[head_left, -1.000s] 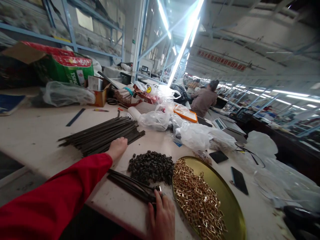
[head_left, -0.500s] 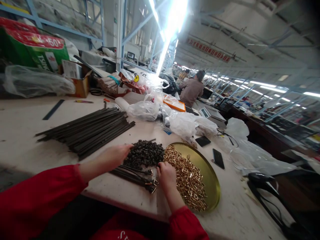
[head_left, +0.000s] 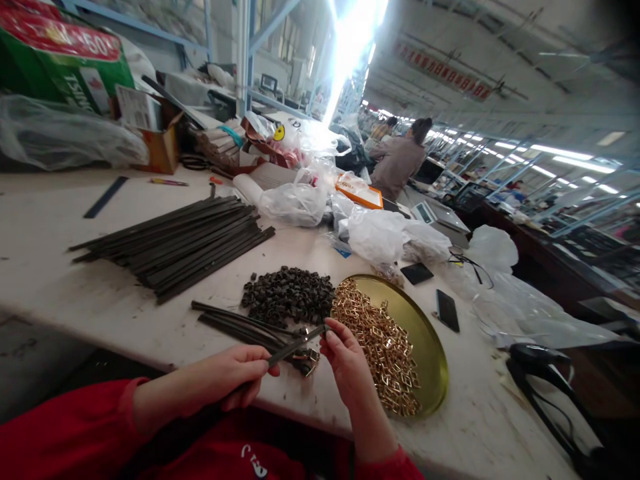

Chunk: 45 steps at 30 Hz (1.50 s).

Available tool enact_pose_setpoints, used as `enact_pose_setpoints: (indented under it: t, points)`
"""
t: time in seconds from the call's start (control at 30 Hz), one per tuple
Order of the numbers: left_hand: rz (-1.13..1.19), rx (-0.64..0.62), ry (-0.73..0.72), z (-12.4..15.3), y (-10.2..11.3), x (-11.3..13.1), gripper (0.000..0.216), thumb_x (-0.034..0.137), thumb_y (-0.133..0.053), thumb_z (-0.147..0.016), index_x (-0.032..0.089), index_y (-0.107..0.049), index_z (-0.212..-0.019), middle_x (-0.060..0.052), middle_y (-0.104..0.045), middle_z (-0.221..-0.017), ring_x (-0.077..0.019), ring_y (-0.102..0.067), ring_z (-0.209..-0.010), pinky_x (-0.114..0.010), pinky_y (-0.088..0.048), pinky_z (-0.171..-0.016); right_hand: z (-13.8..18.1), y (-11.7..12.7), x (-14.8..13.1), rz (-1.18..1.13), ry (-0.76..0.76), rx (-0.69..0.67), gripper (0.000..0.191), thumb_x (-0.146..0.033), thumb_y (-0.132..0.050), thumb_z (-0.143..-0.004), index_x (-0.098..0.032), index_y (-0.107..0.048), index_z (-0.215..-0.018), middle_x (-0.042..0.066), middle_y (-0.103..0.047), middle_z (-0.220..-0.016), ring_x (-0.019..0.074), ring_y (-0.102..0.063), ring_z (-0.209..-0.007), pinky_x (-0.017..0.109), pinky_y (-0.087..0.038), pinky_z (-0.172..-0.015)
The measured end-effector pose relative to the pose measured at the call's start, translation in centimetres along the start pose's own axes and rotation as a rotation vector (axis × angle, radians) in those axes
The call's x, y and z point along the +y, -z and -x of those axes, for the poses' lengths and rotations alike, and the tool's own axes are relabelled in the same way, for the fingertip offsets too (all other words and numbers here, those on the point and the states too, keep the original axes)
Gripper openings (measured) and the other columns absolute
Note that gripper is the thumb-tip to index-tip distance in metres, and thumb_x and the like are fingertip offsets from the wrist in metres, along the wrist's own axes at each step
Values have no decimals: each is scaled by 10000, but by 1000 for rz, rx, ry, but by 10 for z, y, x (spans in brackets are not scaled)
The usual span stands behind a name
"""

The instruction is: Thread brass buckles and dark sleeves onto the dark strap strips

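Observation:
My left hand [head_left: 240, 379] grips one thin dark strap [head_left: 296, 343] near the table's front edge. The strap's far end reaches my right hand [head_left: 345, 363], whose fingertips pinch at its tip; what they hold is too small to make out. Just beyond lie a few more dark straps [head_left: 235, 323], some with gold buckles on their ends, and a heap of small dark loops [head_left: 289, 293]. To the right sits a round gold tray [head_left: 425, 333] holding several gold buckles [head_left: 380, 340]. A big bundle of dark straps [head_left: 175, 243] lies further left.
Two phones [head_left: 447, 310] lie right of the tray. Clear plastic bags [head_left: 375, 237], a cardboard box [head_left: 160, 143] and a green carton [head_left: 60, 60] crowd the far side of the white table [head_left: 60, 293]. Another person [head_left: 400, 160] sits at a bench beyond.
My left hand left the big bundle, passed the loop heap and now holds a single strap. My right hand rose from the table to the strap's tip. The view dropped closer.

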<state>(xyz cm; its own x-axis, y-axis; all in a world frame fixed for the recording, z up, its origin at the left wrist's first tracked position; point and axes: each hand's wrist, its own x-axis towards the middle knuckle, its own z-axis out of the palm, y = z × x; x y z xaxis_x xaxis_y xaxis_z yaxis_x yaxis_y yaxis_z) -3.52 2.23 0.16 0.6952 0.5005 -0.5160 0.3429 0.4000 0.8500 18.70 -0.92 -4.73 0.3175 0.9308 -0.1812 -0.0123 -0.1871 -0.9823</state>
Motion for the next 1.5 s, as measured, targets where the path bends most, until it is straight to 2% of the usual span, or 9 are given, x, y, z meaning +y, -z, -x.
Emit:
enact_pose_setpoints:
  t: [0.07,0.17,0.37,0.53,0.73,1.07,1.17,1.33,1.5]
  points:
    - [31,-14,17,-1,-1,0,350,465,-443,-746,150,-502,-888,83,-479,-454,-52,-288,-330,-177,-165,-352,5,-2,-2,-337,-149,-35,322,-344,-665,-701,-192,-605,-978,9,-639,-808,95,-568,-655,225,-468,-647]
    - [87,-33,56,-3,-1,-2,317,430,-461,-752,151,-527,-888,80,-484,-449,-54,-301,-330,-174,-176,-354,8,-4,-5,-470,-227,-7,323,-338,-746,-624,-186,-648,-892,-11,-636,-754,71,-547,-627,189,-458,-618]
    - [152,-56,84,-6,-6,2,266,354,-489,-719,166,-573,-887,49,-527,-565,-71,-367,-406,-176,-246,-395,11,-7,-7,-389,-160,-22,286,-338,-737,-652,-188,-654,-881,-11,-646,-786,77,-554,-635,200,-471,-635]
    - [12,36,3,-13,-8,12,448,551,-422,-768,166,-617,-889,62,-420,-573,-96,-301,-466,-203,-238,-428,18,-11,-10,-409,-154,-79,255,-311,-727,-675,-193,-643,-885,-3,-656,-815,93,-586,-664,208,-476,-628]
    - [-325,173,-238,-23,0,4,336,412,-433,-815,165,-643,-902,-25,-648,-930,-197,-548,-877,-241,-396,-791,23,-16,-10,-566,-239,-37,268,-332,-752,-639,-204,-639,-845,-18,-655,-759,68,-570,-590,187,-474,-580]
    - [-720,193,-260,-15,-17,10,298,304,-370,-842,176,-622,-748,-27,-635,-722,-177,-555,-680,-228,-362,-611,44,-28,-4,-198,-65,-46,278,-369,-722,-654,-166,-649,-829,-18,-616,-632,107,-531,-572,238,-433,-590]
    - [-658,152,-257,-13,-21,10,316,331,-345,-856,180,-594,-732,-10,-596,-670,-161,-539,-634,-224,-364,-588,50,-30,-5,-252,-107,-120,262,-352,-730,-641,-166,-633,-797,-29,-595,-581,106,-525,-533,234,-417,-558]
    - [-437,61,-114,-7,-28,6,424,434,-290,-870,179,-452,-1167,56,-486,-550,-144,-461,-489,-229,-392,-529,52,-35,-5,-457,-138,-92,232,-332,-739,-632,-172,-615,-746,-38,-563,-638,79,-481,-523,201,-384,-525]
    - [-306,159,-265,-17,-23,0,510,533,-348,-810,180,-483,-1153,-6,-582,-797,-158,-498,-684,-221,-414,-638,50,-40,-6,-293,-84,-234,277,-421,-672,-689,-164,-614,-773,-24,-539,-617,97,-456,-519,219,-375,-517]
